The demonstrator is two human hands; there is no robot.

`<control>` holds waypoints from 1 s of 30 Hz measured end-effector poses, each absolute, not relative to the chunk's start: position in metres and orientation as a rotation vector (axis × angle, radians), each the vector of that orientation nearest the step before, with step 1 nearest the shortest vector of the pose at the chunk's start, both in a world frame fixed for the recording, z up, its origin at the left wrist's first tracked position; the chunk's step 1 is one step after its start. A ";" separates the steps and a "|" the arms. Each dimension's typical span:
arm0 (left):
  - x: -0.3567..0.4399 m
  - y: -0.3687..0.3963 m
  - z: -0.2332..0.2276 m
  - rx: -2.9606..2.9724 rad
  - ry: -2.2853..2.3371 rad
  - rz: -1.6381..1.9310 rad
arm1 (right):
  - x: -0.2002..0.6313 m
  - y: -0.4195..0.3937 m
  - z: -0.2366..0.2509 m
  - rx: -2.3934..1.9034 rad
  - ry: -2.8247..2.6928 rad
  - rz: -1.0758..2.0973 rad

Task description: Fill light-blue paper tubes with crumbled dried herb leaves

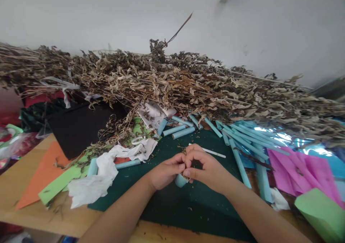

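My left hand and my right hand meet over a dark green mat. Between them is a short light-blue paper tube, with dry brown leaf bits at its upper end. The fingers of both hands are bent in a pinch around that end, and they hide part of it. Just behind my right hand lies a thin white stick. Rolled light-blue paper tubes rest farther back on the mat, and leaf crumbs are scattered about.
A long heap of dried leafy stalks runs along the wall. Crumpled white tissue, green paper and orange paper lie left, by a black sheet. Longer blue tubes and pink paper are at right.
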State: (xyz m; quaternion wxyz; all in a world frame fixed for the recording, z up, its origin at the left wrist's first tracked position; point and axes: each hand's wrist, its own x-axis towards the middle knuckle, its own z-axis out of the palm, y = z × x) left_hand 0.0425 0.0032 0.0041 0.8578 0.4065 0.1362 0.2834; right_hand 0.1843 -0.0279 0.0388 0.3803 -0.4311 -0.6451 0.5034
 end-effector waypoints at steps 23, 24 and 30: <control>0.041 -0.003 0.016 1.114 0.481 0.506 | 0.204 -0.024 0.033 -0.641 -2.261 0.250; 0.042 -0.002 0.015 1.082 0.491 0.525 | 0.205 -0.023 0.033 -0.647 -2.259 0.283; 0.043 0.000 0.012 0.995 0.463 0.570 | 0.205 -0.022 0.031 -0.702 -2.149 0.541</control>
